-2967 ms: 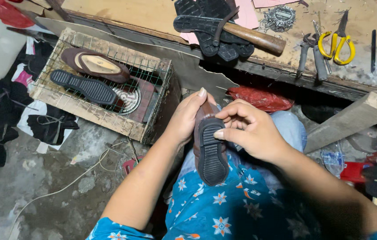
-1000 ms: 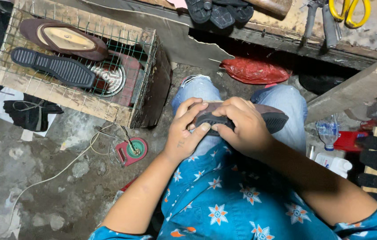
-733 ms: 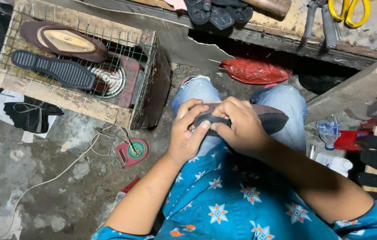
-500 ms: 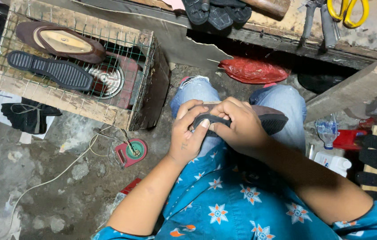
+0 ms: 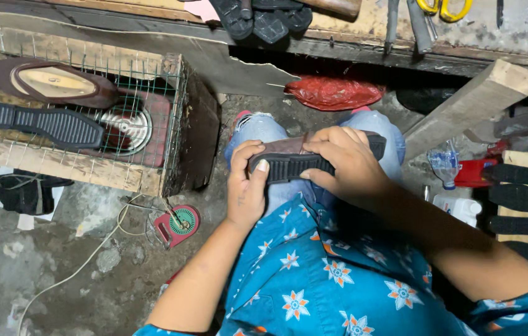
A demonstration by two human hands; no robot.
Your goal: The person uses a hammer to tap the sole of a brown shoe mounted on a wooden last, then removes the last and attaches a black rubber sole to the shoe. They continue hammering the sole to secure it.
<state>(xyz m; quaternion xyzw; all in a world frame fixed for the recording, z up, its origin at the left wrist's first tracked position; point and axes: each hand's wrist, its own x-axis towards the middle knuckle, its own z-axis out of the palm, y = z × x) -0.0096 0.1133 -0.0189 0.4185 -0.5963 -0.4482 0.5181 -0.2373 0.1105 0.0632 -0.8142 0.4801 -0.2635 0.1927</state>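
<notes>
Shoe (image 5: 295, 158) sole-up on lap — left hand (image 5: 246, 183), right hand (image 5: 346, 163) both grip clenched on it.

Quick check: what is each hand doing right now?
Left hand: gripping one end of the shoe, thumb on its black sole.
Right hand: clasped over the shoe's middle.
</notes>
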